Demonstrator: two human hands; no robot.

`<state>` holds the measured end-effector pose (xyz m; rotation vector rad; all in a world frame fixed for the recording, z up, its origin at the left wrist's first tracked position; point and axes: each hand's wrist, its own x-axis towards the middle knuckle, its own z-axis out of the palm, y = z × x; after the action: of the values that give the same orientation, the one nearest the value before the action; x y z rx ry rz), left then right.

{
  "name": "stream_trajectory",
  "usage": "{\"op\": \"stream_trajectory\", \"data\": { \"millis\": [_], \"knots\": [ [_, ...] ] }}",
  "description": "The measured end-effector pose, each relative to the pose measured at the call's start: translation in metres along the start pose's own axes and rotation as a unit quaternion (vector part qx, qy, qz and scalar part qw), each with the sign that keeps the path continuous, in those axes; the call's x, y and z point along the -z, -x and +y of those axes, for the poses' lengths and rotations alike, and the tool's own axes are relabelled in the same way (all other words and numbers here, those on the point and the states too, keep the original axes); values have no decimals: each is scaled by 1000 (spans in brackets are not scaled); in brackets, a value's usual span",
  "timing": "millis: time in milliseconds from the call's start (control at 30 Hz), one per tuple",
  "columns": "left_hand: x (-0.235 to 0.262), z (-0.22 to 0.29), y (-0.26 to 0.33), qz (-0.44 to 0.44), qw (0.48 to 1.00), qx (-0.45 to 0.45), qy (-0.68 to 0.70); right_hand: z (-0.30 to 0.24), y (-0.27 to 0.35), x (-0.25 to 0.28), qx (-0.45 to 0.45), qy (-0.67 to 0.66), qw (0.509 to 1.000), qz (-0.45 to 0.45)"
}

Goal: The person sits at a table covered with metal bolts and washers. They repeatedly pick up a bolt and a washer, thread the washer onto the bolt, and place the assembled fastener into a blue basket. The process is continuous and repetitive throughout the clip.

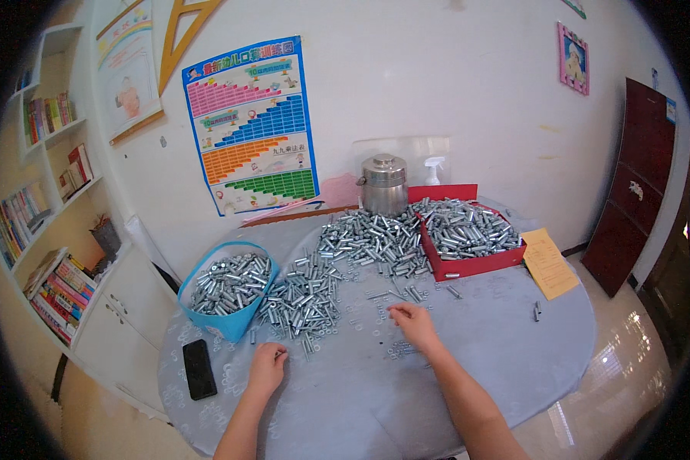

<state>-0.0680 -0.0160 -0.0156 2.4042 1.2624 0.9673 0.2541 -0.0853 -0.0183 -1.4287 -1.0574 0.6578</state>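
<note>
My left hand (267, 369) is over the near left of the table, fingers curled and thumb pressed to the fingertips; what they hold, if anything, is too small to name. To its upper right, my right hand (414, 322) has its fingers drawn together in a pinch beside a few scattered metal pieces, and I cannot make out anything in it. A pile of shiny metal tubes and rods (303, 299) lies beyond my left hand. It runs into another heap of silvery cylinders (372, 241) farther back. Small nuts or rings (401, 349) lie under my right wrist.
A blue fabric bin (238, 323) full of metal cylinders stands at left, near a black phone (199, 369). At back right are a red box (475, 266) of similar pieces, a steel canister (385, 188), a spray bottle (433, 170) and a yellow paper (550, 264).
</note>
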Motion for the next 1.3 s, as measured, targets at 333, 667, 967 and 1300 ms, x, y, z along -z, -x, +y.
{"op": "stream_trajectory", "data": {
  "millis": [333, 667, 967, 1300],
  "knots": [
    [-35, 43, -12, 84, 851, 151, 497, 39, -24, 59, 55, 94, 971, 212],
    [-45, 24, 4, 104, 831, 187, 514, 29, -11, 62, 5, 241, 966, 97],
    [-39, 19, 4, 138, 808, 221, 529, 13, -7, 54, 4, 349, 935, 59],
    [-32, 18, 5, 165, 799, 249, 522, 5, -44, 52, 116, 414, 895, 115]
  ]
}}
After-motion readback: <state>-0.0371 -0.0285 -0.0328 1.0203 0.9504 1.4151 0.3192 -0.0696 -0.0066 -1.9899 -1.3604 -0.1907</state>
